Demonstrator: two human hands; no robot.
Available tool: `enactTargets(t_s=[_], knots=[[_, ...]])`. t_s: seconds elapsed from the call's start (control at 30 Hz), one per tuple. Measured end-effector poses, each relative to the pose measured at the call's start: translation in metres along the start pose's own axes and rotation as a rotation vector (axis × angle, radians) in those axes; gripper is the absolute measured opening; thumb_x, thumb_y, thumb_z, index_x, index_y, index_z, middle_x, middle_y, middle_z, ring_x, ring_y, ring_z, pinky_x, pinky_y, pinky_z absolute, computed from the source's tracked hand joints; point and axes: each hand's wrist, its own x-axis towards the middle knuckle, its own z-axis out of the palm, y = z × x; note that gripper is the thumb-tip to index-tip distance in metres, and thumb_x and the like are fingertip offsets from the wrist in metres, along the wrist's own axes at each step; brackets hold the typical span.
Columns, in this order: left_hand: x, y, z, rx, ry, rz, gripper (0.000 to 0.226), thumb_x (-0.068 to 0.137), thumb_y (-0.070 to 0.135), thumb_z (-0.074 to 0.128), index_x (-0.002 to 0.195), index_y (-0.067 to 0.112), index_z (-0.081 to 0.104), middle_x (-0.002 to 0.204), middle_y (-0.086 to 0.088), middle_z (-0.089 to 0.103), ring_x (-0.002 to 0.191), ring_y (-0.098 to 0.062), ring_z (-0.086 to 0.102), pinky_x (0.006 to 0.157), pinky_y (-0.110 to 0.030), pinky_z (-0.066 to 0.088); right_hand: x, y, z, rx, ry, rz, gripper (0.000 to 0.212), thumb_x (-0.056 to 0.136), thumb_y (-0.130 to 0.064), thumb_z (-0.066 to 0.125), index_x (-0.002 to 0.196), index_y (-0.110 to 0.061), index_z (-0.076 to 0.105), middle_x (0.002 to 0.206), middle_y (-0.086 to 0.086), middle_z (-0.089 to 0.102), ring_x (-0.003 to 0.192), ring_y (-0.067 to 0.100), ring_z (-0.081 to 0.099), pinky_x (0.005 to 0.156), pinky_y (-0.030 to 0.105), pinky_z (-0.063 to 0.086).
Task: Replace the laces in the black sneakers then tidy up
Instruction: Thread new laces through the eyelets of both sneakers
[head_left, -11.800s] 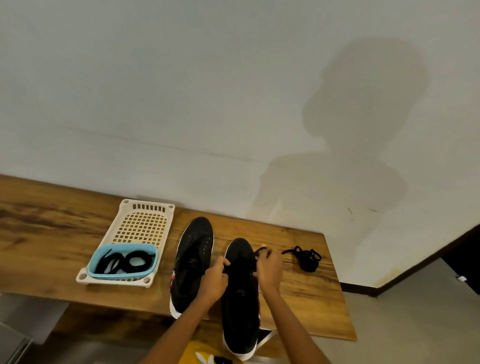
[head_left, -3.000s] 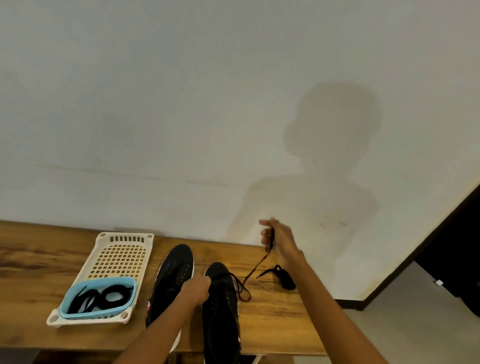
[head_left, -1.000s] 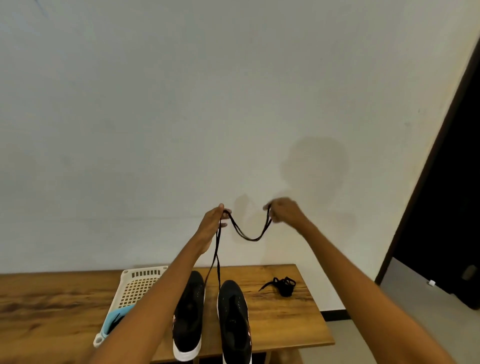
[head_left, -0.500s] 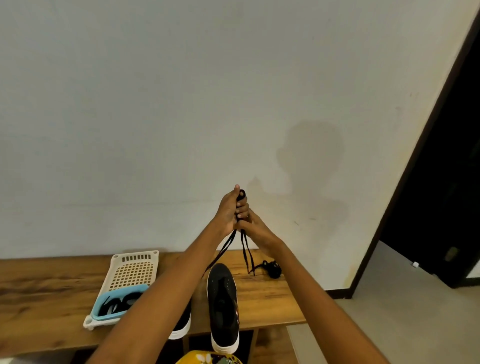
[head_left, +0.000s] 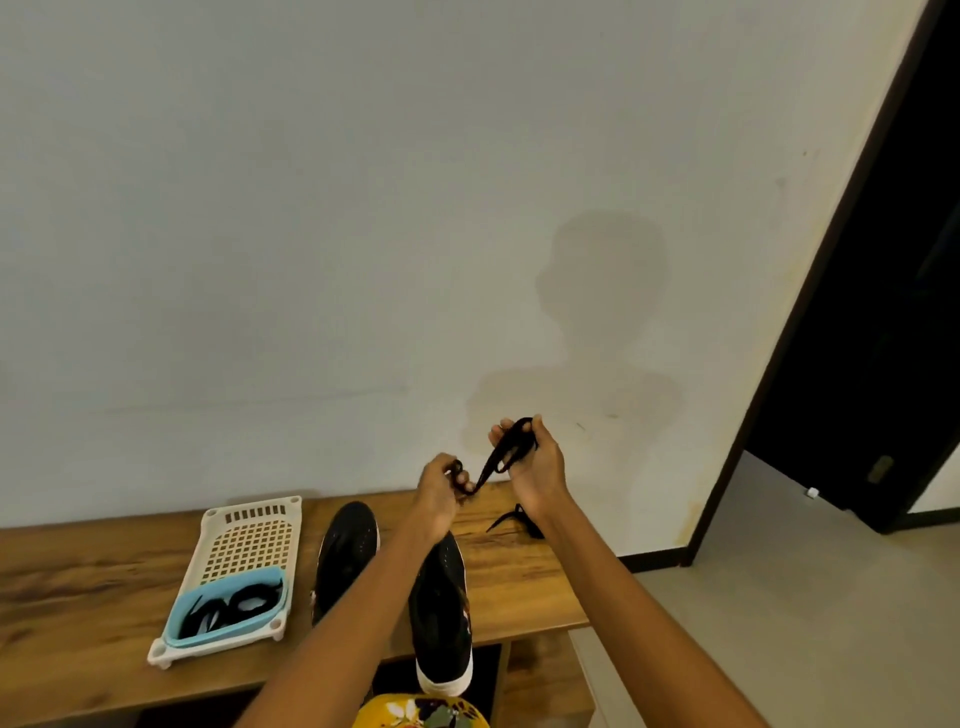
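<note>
I note two black sneakers (head_left: 345, 551) with white soles lying side by side on the table, toes to the wall, no laces visible in them. One black lace (head_left: 501, 457) hangs bunched between my hands; another (head_left: 519, 519) lies heaped right of the shoes. More laces (head_left: 234, 608) sit coiled in the blue tub.

We hold both forearms stretched forward and upward from the bottom of the view, bare to the elbow, the two hands raised close together but not touching. Our left hand (head_left: 440, 486) is turned back-up with its fingers curled in a pinch. Our right hand (head_left: 530, 457) sits a little higher, palm turned toward us, fingers and thumb curled inward.
</note>
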Motion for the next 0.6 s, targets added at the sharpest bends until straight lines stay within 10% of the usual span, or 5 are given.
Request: enactTargets(t_s=[0.2, 0.37, 0.6], knots=[[0.006, -0.022, 0.012, 0.2, -0.04, 0.011, 0.031, 0.098, 0.039, 0.038, 0.102, 0.017, 0.058, 0.112, -0.004, 0.06, 0.107, -0.021, 0.053, 0.106, -0.044, 0.034, 0.012, 0.015, -0.014, -0.174, 0.102, -0.001, 0.043, 0.099, -0.046, 0.039, 0.068, -0.016, 0.038, 0.051, -0.004, 0.032, 0.04, 0.008, 0.028, 0.039, 0.021, 0.029], [0.017, -0.065, 0.029, 0.292, -0.384, -0.332, 0.059, 0.094, 0.06, 0.02, 0.111, 0.017, 0.056, 0.108, -0.006, 0.063, 0.099, -0.023, 0.061, 0.077, -0.036, 0.054, 0.024, 0.026, -0.053, -0.287, 0.273, -0.037, 0.049, 0.097, -0.049, 0.043, 0.06, -0.016, 0.036, 0.046, -0.003, 0.034, 0.036, 0.009, 0.027, 0.038, 0.023, 0.029], [0.069, -0.148, 0.035, 0.042, 0.034, -0.494, 0.04, 0.102, 0.033, 0.034, 0.096, 0.001, 0.057, 0.076, -0.013, 0.055, 0.063, -0.02, 0.05, 0.057, -0.031, 0.044, 0.056, 0.05, -0.164, -0.948, 0.256, -0.184, 0.032, 0.102, -0.023, 0.038, 0.071, -0.016, 0.043, 0.068, -0.001, 0.041, 0.064, 0.011, 0.04, 0.06, 0.022, 0.034]])
